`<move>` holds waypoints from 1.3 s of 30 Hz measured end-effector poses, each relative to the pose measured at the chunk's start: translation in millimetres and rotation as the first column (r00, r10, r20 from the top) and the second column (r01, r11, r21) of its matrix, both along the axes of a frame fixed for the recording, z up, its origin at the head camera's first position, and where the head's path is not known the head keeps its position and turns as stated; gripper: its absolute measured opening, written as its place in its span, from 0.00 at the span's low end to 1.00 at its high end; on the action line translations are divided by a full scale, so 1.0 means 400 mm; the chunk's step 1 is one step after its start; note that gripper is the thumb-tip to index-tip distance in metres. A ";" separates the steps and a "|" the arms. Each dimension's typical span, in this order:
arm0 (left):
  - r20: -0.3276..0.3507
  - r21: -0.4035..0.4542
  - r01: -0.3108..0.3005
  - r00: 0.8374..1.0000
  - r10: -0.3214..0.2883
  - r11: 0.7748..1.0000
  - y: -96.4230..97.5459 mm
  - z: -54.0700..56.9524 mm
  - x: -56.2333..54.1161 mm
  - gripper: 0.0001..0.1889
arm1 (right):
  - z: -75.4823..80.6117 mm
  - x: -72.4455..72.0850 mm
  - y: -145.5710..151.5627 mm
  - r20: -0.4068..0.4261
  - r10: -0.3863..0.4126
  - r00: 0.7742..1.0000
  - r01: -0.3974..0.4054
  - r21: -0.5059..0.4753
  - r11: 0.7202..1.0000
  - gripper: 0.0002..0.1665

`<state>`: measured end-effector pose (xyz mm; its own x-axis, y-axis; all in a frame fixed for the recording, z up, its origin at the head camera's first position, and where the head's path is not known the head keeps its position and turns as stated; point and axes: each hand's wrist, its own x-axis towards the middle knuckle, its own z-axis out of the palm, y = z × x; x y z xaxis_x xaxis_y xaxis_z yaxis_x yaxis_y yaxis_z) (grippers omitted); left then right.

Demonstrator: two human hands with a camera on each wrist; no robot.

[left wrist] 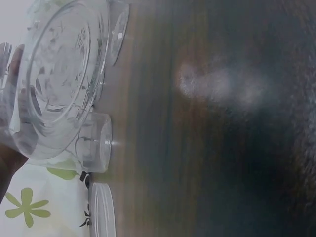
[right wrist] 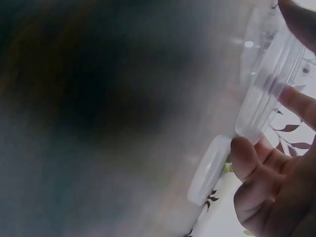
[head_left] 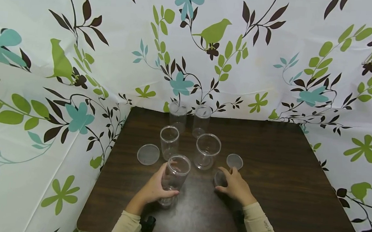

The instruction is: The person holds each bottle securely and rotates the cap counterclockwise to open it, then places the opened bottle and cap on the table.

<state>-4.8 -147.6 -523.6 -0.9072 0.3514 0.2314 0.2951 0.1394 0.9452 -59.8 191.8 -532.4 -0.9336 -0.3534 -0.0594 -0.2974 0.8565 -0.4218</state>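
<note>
My left hand (head_left: 153,188) grips a clear plastic jar (head_left: 177,177) round its side, over the near part of the table. The jar leans, its open rim up, and its round base (left wrist: 64,64) faces the camera in the left wrist view. At the right, my right hand (head_left: 237,187) holds a clear round lid (head_left: 220,178) by its edge, between thumb and fingers. In the right wrist view this lid (right wrist: 264,89) stands tilted on edge, close to the tabletop. Just beyond the right hand lies a smaller clear lid (head_left: 234,161).
Behind the left hand stand a narrow open jar (head_left: 169,145) and a wider open jar (head_left: 207,151). Two more clear jars, one left (head_left: 177,120) and one right (head_left: 201,122), are at the back edge. A large lid (head_left: 148,154) lies left on the dark wooden table (head_left: 285,171).
</note>
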 end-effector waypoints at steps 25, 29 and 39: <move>0.017 -0.029 -0.196 0.980 0.196 0.980 -0.135 0.050 -0.037 0.50 | -0.062 -0.010 0.028 -0.007 -0.083 0.997 0.083 0.090 0.993 0.54; 0.041 -0.042 -0.270 0.962 0.271 0.962 -0.157 0.053 -0.060 0.51 | -0.058 -0.008 0.027 -0.004 -0.095 0.995 0.095 0.076 0.993 0.54; 0.028 -0.119 -0.504 0.859 0.510 0.855 -0.188 0.084 -0.121 0.52 | -0.065 -0.011 0.032 0.036 -0.102 0.994 0.100 0.060 0.993 0.54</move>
<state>-53.2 -222.6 -490.2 -0.9765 -0.1420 0.1622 0.1031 0.3530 0.9299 -64.1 204.7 -558.3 -0.9608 -0.2526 -0.1139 -0.1928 0.9046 -0.3802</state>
